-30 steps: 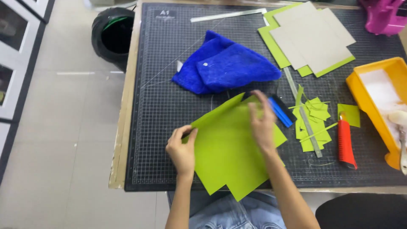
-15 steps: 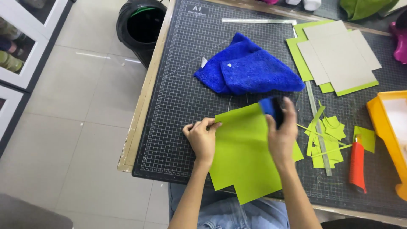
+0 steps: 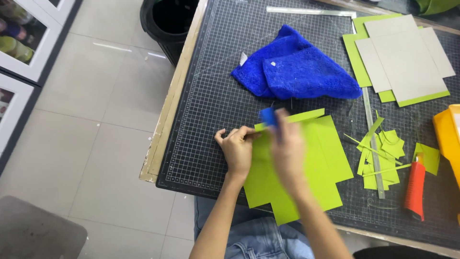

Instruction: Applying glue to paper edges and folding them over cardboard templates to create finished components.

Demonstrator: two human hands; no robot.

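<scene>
A lime-green paper sheet (image 3: 306,163) lies on the near part of the dark cutting mat (image 3: 211,96) covering the counter. The left hand (image 3: 237,149) presses its left edge, fingers together and flat. The right hand (image 3: 287,146), motion-blurred, is closed around a small blue tool (image 3: 268,116) on the sheet's folded far edge. Just beyond lies a blue cloth (image 3: 292,69); green scraps (image 3: 381,153) and an orange cutter (image 3: 415,186) sit to the right.

Cross-shaped lime-green paper sheet (image 3: 316,168) is lying flat near the desk's front edge; a small blue tool (image 3: 268,116), blurred, is resting at its upper-left fold.
</scene>
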